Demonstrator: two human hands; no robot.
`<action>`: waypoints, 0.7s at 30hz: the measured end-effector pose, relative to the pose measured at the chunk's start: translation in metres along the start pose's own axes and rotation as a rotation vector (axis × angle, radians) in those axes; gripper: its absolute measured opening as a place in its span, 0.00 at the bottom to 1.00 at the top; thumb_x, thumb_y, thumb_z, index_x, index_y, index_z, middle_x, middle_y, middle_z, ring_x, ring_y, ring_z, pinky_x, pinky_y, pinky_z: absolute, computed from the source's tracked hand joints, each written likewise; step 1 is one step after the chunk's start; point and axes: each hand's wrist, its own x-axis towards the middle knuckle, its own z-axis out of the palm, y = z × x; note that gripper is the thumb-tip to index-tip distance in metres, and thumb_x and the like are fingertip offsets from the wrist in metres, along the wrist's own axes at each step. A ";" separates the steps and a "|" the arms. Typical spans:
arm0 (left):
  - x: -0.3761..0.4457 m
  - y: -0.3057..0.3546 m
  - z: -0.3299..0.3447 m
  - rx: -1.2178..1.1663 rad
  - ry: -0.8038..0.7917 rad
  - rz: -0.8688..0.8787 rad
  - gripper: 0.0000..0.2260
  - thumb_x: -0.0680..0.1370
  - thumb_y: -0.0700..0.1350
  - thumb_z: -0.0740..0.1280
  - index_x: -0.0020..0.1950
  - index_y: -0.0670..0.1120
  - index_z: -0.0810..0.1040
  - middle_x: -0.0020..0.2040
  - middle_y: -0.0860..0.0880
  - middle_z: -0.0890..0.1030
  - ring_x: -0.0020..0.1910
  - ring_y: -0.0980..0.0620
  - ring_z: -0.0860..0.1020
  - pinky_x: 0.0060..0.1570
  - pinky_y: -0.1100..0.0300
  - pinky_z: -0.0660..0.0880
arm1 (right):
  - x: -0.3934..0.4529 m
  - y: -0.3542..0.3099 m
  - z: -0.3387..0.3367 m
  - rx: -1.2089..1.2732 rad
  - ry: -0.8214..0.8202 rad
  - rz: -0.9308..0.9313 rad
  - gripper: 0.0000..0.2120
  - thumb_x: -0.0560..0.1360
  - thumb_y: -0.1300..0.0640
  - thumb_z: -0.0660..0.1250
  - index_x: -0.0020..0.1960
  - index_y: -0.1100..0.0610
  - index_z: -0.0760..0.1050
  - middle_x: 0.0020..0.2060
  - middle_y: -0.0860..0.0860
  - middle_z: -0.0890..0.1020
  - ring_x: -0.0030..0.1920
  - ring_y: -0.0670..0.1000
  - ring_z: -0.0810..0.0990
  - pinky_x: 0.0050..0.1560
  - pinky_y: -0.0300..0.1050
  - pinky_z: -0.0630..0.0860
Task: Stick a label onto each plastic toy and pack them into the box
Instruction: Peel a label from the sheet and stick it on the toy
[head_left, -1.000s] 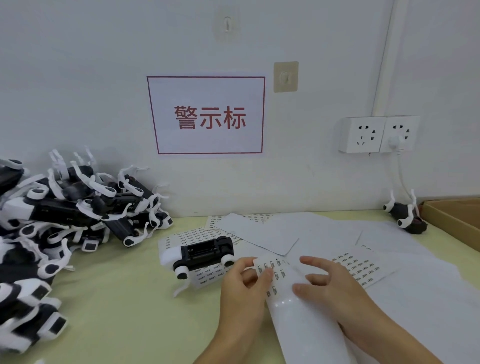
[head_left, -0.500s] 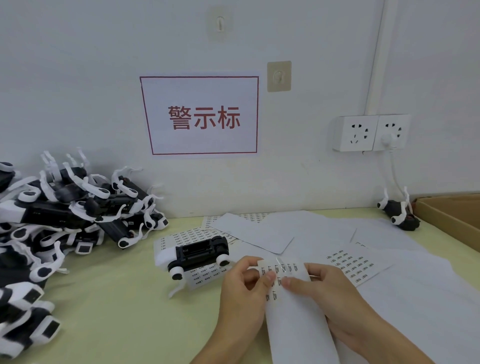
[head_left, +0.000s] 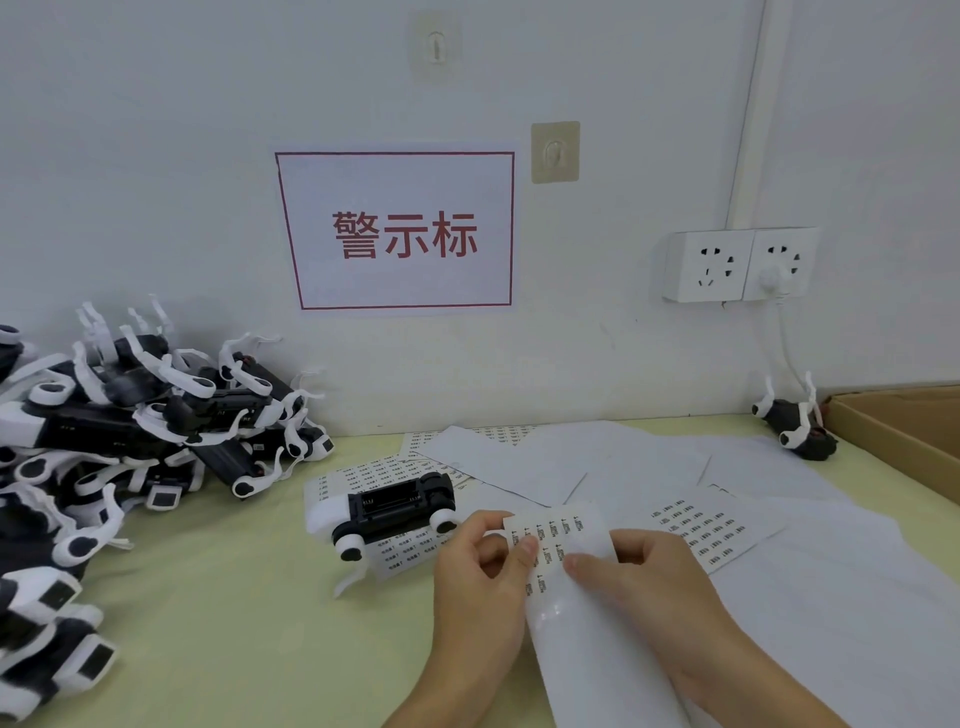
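Early stage: left hand (head_left: 480, 582) pinches sheet (head_left: 566, 587); right hand (head_left: 649, 582) picks at a label, fingertip grip unclear; pile (head_left: 104, 441) unlabelled; box (head_left: 904, 431) apparently unfilled.

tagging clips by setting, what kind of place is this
Probably a small factory packing or labelling bench. A heap of identical toys lies at the left, label sheets cover the table, both hands hold one sheet, and a cardboard box waits at the right.

A red-bordered wall sign (head_left: 395, 230) hangs left of 2 white sockets (head_left: 737, 265).
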 end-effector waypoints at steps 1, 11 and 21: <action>0.000 0.000 0.000 0.000 0.000 -0.001 0.05 0.78 0.36 0.70 0.48 0.46 0.79 0.36 0.33 0.80 0.34 0.47 0.77 0.38 0.54 0.74 | 0.000 0.001 0.000 -0.009 0.006 -0.011 0.04 0.73 0.60 0.73 0.42 0.54 0.87 0.40 0.51 0.87 0.41 0.52 0.87 0.42 0.46 0.82; -0.002 -0.001 -0.002 0.035 0.052 0.007 0.08 0.80 0.41 0.69 0.51 0.54 0.75 0.33 0.40 0.78 0.32 0.52 0.75 0.34 0.60 0.72 | 0.001 -0.001 -0.001 0.022 -0.101 0.060 0.07 0.76 0.60 0.69 0.45 0.57 0.86 0.44 0.57 0.87 0.45 0.58 0.87 0.53 0.58 0.82; -0.009 0.001 0.008 0.480 0.131 0.431 0.11 0.73 0.39 0.76 0.40 0.55 0.80 0.55 0.58 0.73 0.56 0.60 0.70 0.55 0.72 0.65 | 0.001 -0.001 0.000 -0.018 0.037 -0.013 0.05 0.73 0.59 0.71 0.43 0.57 0.85 0.40 0.55 0.87 0.44 0.56 0.86 0.52 0.58 0.81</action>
